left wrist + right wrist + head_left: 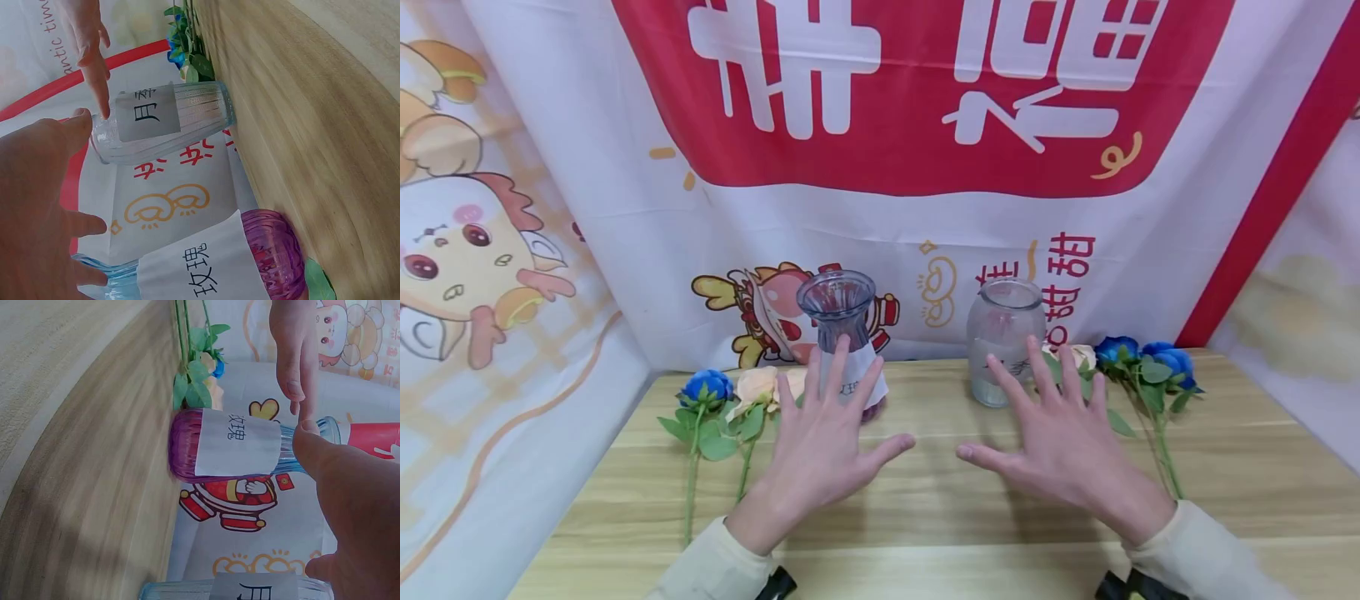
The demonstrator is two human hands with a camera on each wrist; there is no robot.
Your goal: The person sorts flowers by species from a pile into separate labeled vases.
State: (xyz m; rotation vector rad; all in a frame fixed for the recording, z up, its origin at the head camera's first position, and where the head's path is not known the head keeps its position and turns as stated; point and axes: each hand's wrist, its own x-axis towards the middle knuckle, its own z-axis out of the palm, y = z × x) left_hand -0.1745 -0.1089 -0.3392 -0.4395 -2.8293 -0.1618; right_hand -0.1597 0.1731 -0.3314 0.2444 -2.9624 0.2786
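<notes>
At the far left, one blue rose [706, 386] lies at ten o'clock from the left hand [827, 454], with pale blossom [754, 386] nearer the hand; I cannot count the pale heads. One blue-and-purple vase [835, 308], labelled, stands upright at that hand's twelve. The left fingers are straight and spread apart. Well apart to the right, a second vase, the clear vase [1004, 333], stands upright at eleven o'clock from the right hand [1063, 446], whose fingers also spread wide. Two hands, two vases; whether fingertips touch glass, I cannot tell. At the right hand's twelve shows pale bloom [1084, 357]; two blue flowers [1171, 364] lie toward one and two o'clock on the wooden table [925, 533].
</notes>
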